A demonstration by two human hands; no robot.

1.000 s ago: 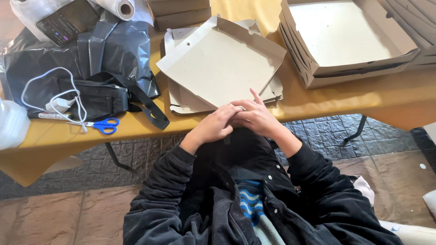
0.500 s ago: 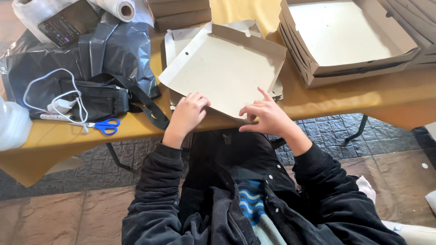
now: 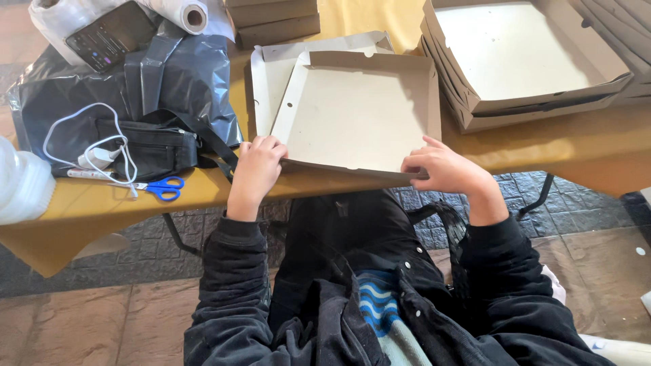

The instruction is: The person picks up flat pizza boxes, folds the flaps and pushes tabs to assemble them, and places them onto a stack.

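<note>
Your table [image 3: 576, 146] is wide and yellow, and it is crowded, so things can get bumped. The big stack of finished boxes [image 3: 529, 61] sits just beside your right arm, and if you swing your elbow out, it could slide toward the edge. On the other side, the black plastic bag [image 3: 169, 74] is lumpy, and a phone [image 3: 112, 35] lies on top of stuff at the far corner; a hard shove could make it slip off. The box you are working on, a flat cardboard box [image 3: 359, 112] with low walls standing up, lies right in front of you at the near edge of the table, on top of another flat sheet [image 3: 271, 81]. Its near wall hangs close to the edge, so if you pull it toward you, it could tip into your lap. Your left hand [image 3: 258, 163] is curled shut over the near left corner, fingers bent on the cardboard. Your right hand [image 3: 444, 166] is half open, with fingers pinching the near right corner. If you press too hard, I think the thin wall could bend the wrong way or tear at the fold. The sheet under it is loose, so the box could skid while you push. The blue scissors [image 3: 159, 188] lie near your left hand, tangled with a white cable [image 3: 88, 146], so watch your wrist there.
</note>
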